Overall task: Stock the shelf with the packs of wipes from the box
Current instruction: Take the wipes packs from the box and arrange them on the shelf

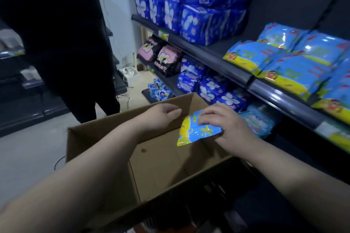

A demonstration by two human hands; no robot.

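Observation:
A brown cardboard box (106,138) stands open below me, its visible floor bare. My right hand (225,125) grips a blue and yellow pack of wipes (197,130) above the box's right side, fingers curled over its top. My left hand (161,115) hovers over the box's far wall, fingers relaxed and holding nothing. On the dark shelf (265,89) at the right lie several matching blue and yellow packs of wipes (295,62).
Dark blue packs (206,22) fill the upper shelf's left part; pink and blue packs (166,60) sit on lower shelves. A person in black (72,43) stands at the left, just beyond the box. Cables (125,98) trail on the pale floor.

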